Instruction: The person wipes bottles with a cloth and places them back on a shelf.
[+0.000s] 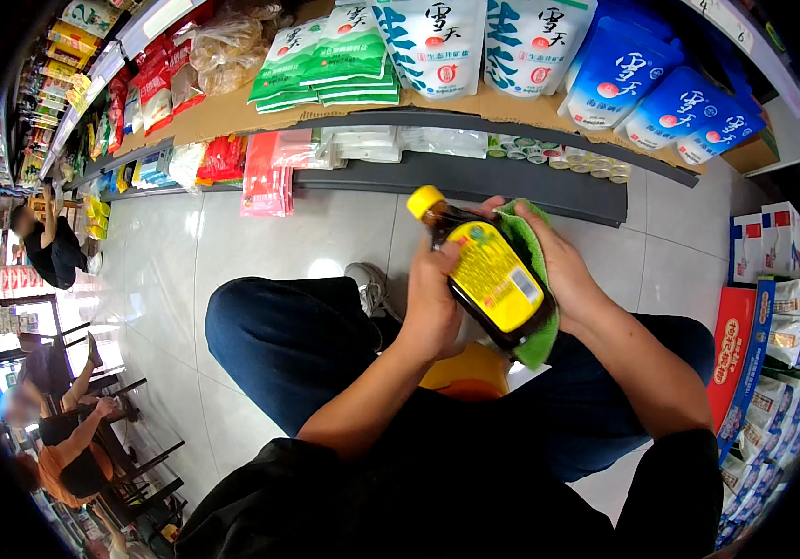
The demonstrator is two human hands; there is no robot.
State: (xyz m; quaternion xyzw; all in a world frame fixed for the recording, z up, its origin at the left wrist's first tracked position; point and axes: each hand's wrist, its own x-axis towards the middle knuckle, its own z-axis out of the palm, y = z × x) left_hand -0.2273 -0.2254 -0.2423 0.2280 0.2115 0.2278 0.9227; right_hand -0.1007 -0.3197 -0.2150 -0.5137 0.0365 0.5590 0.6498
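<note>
A dark bottle (496,276) with a yellow cap and a yellow label is tilted in front of me, its cap pointing to the upper left. My left hand (435,297) grips it by the side below the neck. Against the bottle's other side, my right hand (555,262) presses a green cloth (544,335) that wraps around its edge and base. The fingertips of my right hand are partly hidden behind the bottle and cloth. Below the bottle, between my legs, a yellow-orange object (466,374) is partly covered.
Ahead, a cardboard-lined shelf (442,108) holds green, white and blue pouches. The lower shelf (511,183) carries pink packets (267,178) and small rolls. Red and blue display boxes (732,349) stand at right. Two people, one crouching (57,244) and one seated (78,454), are at left.
</note>
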